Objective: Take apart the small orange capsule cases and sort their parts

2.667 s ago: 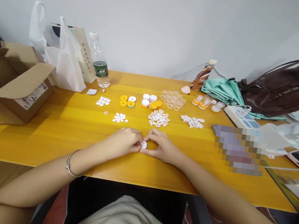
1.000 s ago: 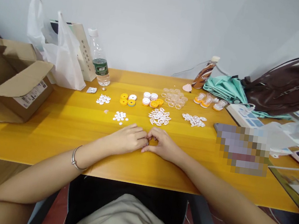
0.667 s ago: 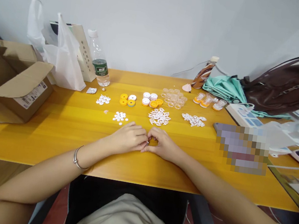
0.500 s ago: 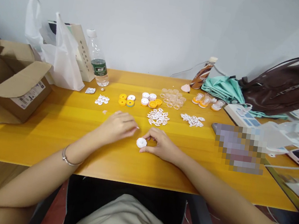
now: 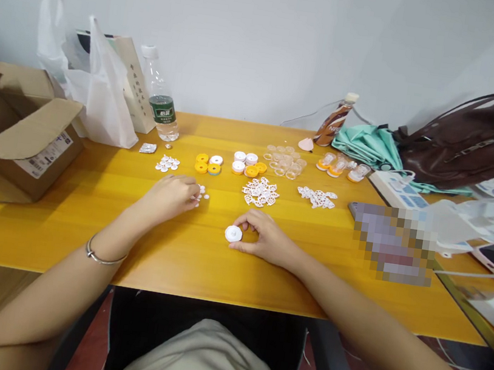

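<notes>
Counter (image 5: 87, 211): it carries everything; your two hands rest on its near middle, now apart from each other.
Box (image 5: 10, 133): open, at the far left, well apart from your hands.
Bag (image 5: 473, 143): brown, at the far right, behind a blurred patch.
Left hand (image 5: 167, 195): half a second ago it was just beside the right hand; now it has moved out to the left and forward. Your fingers (image 5: 188, 192) are bent down over the small discs (image 5: 201, 191), touching them. I cannot tell if they already pinch one.
Right hand (image 5: 267, 240): it stays where it was. Your thumb and first finger are closed lightly around the cap.
Cap (image 5: 233, 233): round, white, lying flat on the counter, just left of the right hand. Before, both hands covered it; now it shows clearly.
Meaning: I judge that the last piece is pressed in, and you reach for the next one while the right hand keeps the cap steady.
Rings (image 5: 260, 192): a white heap just behind the cap, untouched.
</notes>
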Available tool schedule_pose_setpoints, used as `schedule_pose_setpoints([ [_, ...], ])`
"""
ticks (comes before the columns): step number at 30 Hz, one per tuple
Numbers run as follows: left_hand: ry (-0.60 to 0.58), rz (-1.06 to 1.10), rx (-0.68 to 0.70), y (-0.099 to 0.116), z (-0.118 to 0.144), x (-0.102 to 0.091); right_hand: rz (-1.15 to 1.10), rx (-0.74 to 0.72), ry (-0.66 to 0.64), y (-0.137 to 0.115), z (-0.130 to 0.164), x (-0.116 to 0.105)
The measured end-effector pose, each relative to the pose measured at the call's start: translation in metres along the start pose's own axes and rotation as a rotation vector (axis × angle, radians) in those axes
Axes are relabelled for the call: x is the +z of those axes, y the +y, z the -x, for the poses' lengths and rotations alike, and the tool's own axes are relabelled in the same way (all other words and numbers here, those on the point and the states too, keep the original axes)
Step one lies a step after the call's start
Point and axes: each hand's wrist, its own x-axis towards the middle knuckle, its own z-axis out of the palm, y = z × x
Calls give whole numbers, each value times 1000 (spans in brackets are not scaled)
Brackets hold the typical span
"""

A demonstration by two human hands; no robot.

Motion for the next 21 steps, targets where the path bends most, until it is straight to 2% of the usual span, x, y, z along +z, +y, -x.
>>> schedule_pose_setpoints([
  [5,-38,167,-17,-6,4,0,4,9,-12,0,1,0],
  [12,-59,273,14,-6,6,-2,0,11,-13,-1,1,-1],
  [17,-133,295,-17,-10,4,2,-3,9,-5,-1,0,-1],
  [21,-77,210,-74,-10,1,5,-4,17,-8,-2,0,-2],
])
